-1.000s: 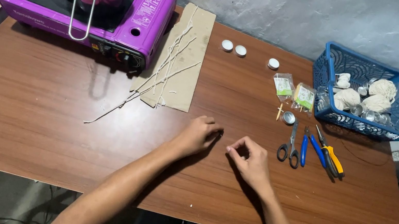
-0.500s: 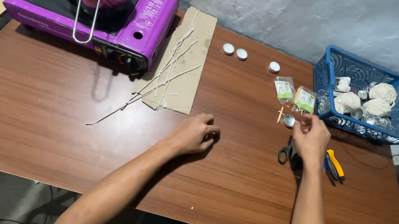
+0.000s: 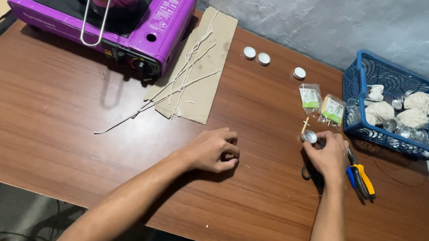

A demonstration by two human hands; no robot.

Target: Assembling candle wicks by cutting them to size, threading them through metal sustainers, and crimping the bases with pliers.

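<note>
Centrally, left hand (image 3: 214, 151) curled loosely on the wooden table (image 3: 56, 132) (holding nothing visible), right hand (image 3: 326, 154) pinching a small metal cup (image 3: 309, 136), pliers (image 3: 360, 179) just right.

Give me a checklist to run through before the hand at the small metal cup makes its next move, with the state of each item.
1. Right hand has its fingertips on the small round metal cup: ok.
2. Cup lifted off the brown wooden table: cannot tell.
3. Left hand rests loosely curled on the table, apart from the cup: ok.
4. Scissors free to reach: not ok, partly under the right hand.
5. Yellow-and-blue handled pliers lie clear beside the right hand: ok.
</note>
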